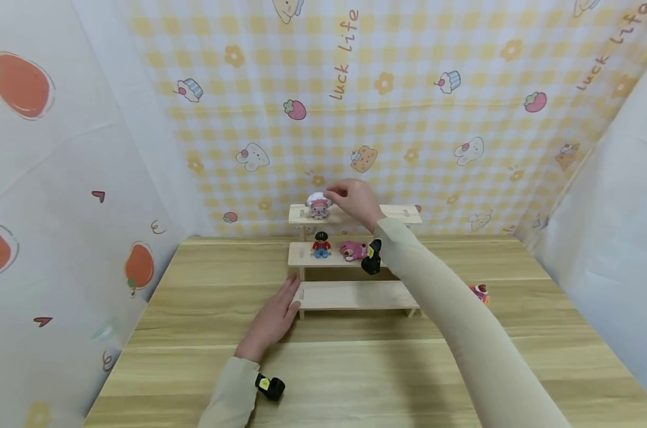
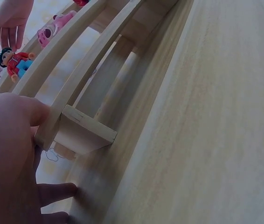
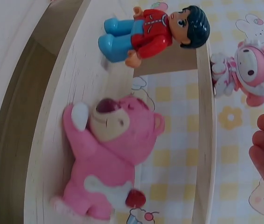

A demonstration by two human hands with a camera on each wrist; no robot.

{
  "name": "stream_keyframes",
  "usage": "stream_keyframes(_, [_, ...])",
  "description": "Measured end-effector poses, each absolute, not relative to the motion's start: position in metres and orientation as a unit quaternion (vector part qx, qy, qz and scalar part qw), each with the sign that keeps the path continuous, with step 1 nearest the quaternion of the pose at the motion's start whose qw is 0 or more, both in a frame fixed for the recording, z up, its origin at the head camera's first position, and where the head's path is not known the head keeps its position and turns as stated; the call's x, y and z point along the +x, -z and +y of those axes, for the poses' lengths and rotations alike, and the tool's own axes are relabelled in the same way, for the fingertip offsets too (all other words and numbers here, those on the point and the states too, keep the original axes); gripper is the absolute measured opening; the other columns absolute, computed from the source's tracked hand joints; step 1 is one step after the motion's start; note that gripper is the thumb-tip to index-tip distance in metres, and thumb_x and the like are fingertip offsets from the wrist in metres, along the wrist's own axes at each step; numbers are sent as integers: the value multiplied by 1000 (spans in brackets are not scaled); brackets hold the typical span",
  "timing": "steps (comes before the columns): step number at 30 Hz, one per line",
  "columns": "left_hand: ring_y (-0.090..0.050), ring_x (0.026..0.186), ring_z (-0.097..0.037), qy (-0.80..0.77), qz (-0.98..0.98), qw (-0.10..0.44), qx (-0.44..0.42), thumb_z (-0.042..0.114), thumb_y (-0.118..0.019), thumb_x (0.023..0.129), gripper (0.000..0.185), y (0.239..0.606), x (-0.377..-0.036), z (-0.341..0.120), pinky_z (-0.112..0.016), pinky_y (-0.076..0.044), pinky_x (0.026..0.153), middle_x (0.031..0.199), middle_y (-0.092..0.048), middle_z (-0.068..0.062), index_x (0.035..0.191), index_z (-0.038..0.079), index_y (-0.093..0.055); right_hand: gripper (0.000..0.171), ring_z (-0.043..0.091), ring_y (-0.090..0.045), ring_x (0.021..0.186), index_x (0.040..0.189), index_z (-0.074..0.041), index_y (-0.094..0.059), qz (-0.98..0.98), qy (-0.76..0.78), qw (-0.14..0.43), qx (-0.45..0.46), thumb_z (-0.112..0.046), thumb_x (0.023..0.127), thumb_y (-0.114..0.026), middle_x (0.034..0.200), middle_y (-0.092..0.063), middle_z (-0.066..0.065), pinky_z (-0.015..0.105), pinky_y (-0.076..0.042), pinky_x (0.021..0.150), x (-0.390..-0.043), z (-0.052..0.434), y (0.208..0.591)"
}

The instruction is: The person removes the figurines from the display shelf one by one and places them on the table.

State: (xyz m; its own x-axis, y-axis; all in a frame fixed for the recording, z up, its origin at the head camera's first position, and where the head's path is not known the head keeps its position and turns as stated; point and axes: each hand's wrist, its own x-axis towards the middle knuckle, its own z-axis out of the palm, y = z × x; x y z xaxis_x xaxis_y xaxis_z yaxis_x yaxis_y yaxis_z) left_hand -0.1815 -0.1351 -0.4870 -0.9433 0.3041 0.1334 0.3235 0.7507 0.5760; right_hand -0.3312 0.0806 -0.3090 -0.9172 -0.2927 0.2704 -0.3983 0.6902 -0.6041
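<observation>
A small three-step wooden shelf (image 1: 355,295) stands on the table. On its top step, at the left, is a figurine in pink and white (image 1: 319,208). My right hand (image 1: 355,199) is beside it, fingers bent loosely; the right wrist view shows a gap between fingertips and figurine. One step lower sits a toy figure with black hair and red jacket (image 3: 157,32). To its right a pink toy bear (image 3: 115,154) leans or lies on the same step. My left hand (image 1: 272,318) rests against the shelf's left end, fingers extended, the thumb touching the wood.
Right of the shelf, another small colourful figurine (image 1: 480,292) is on the table, partly hidden by my right sleeve (image 1: 451,303). A yellow checked cloth (image 1: 312,71) hangs behind the shelf. The wood-grain table (image 1: 205,333) extends in front and to both sides.
</observation>
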Motion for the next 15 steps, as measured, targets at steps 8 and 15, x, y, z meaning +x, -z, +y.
stream_keyframes(8, [-32,140,-36,317,-932,16,-175,24,-42,102,53,484,-179,-134,-53,-32,111,158,-23,-13,151,7,-28,30,17,-62,98,113,-9,-70,-915,-350,58,190,-30,93,-63,111,-69,6,31,-52,89,-333,68,312])
stream_keyframes(15, [-33,139,-37,311,-933,29,-176,22,-43,102,53,485,-180,-135,-54,-33,109,157,-25,-15,150,5,-29,26,17,-64,91,108,-8,-71,-919,-321,87,213,-28,94,-62,106,-70,7,29,-53,82,-332,63,314])
